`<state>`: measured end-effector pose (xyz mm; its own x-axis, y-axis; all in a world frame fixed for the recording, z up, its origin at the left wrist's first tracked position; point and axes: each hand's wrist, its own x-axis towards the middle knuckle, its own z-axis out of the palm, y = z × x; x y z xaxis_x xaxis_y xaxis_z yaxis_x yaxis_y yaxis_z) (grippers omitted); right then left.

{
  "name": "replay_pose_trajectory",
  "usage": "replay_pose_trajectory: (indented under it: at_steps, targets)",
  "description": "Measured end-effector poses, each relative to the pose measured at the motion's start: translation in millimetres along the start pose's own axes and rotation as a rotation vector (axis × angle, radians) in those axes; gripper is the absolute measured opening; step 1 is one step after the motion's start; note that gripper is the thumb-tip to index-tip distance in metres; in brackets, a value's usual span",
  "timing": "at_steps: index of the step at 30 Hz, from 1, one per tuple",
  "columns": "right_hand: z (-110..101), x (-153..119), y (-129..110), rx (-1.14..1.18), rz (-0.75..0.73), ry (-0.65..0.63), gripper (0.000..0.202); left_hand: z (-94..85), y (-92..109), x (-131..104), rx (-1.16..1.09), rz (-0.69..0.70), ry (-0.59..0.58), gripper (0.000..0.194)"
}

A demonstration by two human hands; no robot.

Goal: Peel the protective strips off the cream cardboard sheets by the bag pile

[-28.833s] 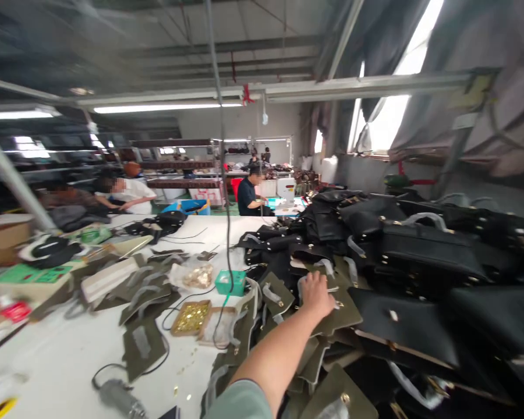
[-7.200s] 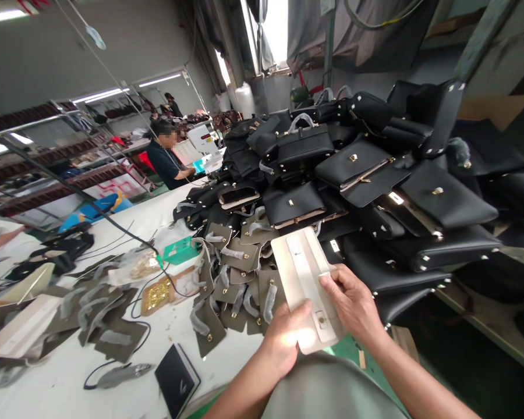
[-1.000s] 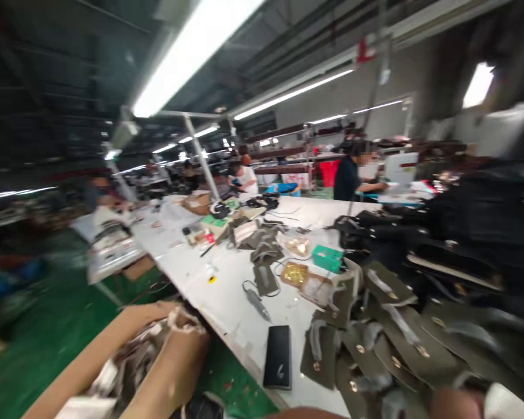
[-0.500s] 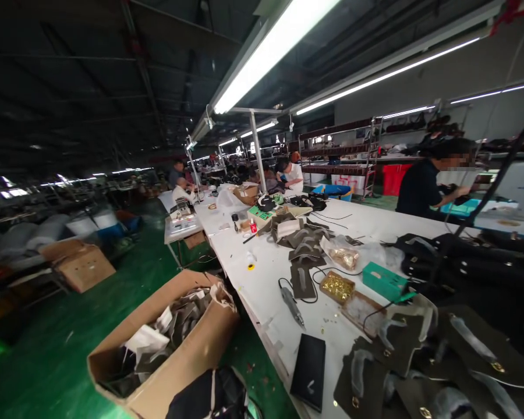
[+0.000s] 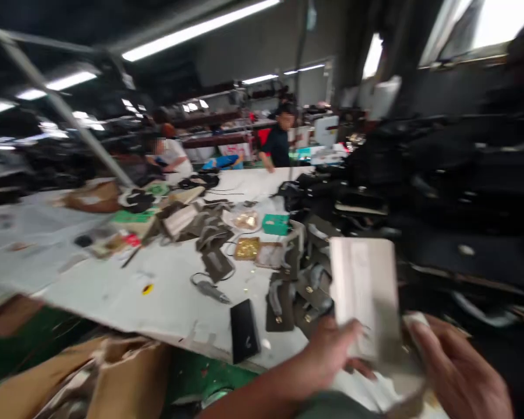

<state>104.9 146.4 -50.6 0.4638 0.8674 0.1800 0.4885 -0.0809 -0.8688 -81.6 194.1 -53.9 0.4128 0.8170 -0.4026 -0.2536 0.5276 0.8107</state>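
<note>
My left hand (image 5: 332,352) grips the lower left edge of a pale, flat rectangular piece (image 5: 364,291) held upright over the near right of the table. Close to the piece's lower right side, my right hand (image 5: 458,364) has its fingers wrapped round a greyish-brown part that joins the pale piece at the bottom. Motion blurs both hands somewhat. Beyond them lie dark panels (image 5: 280,305) with grey strips and brass-coloured fittings. A black flat object (image 5: 244,331) rests at the table's near edge.
A grey tool (image 5: 213,291) with a cord, a tray of gold pieces (image 5: 247,248) and a green box (image 5: 275,224) stand on the white table (image 5: 166,291). Black goods (image 5: 458,233) pile up at right. A cardboard box (image 5: 131,372) is below left. People sit beyond.
The view has swung to the right. Both my hands have come into view, holding the pale piece with its brownish part. The person in dark clothes now faces more this way.
</note>
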Motion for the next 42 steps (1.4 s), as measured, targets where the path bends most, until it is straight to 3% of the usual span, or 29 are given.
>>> replay_pose_trajectory:
  at_steps: [3,7,12,16,23,26,30,33,37,42]
  targets:
    - [-24.2,-18.1,-8.4,0.037,0.249,-0.066,0.049,10.8,-0.6,18.6,0.096,-0.008,-0.015,0.058]
    - [-20.6,-27.8,-21.5,0.201,0.332,-0.18,0.05,19.6,6.0,33.4,0.175,-0.05,-0.064,0.059]
    - [-27.4,-41.7,-12.8,0.318,0.454,-0.253,0.042,36.3,-1.9,39.6,0.231,-0.18,-0.13,0.057]
    - [-35.0,-47.8,-0.1,0.449,0.495,-0.215,0.041,50.9,-8.4,43.3,0.261,-0.181,-0.254,0.054]
    - [-53.4,-60.1,23.2,0.34,0.539,-0.052,0.049,84.8,-28.7,24.8,0.289,-0.135,-0.395,0.046]
    - [-73.9,-70.1,33.3,0.349,0.511,-0.016,0.051,109.1,-47.3,12.2,0.34,-0.081,-0.383,0.049]
    - [-107.9,-90.4,50.0,0.329,0.507,-0.032,0.051,148.2,-79.3,-3.2,0.423,-0.036,-0.246,0.057]
    - [-135.2,-111.6,64.4,0.353,0.47,-0.048,0.049,176.6,-105.4,-14.9,0.519,-0.011,-0.192,0.052]
    - [-178.6,-150.3,86.8,0.221,0.375,-0.028,0.045,213.8,-147.0,-33.1,0.716,-0.056,-0.228,0.039]
    - [-242.9,-217.9,121.6,0.127,0.364,-0.069,0.036,260.6,-222.9,-61.5,1.033,-0.249,-0.408,0.025]
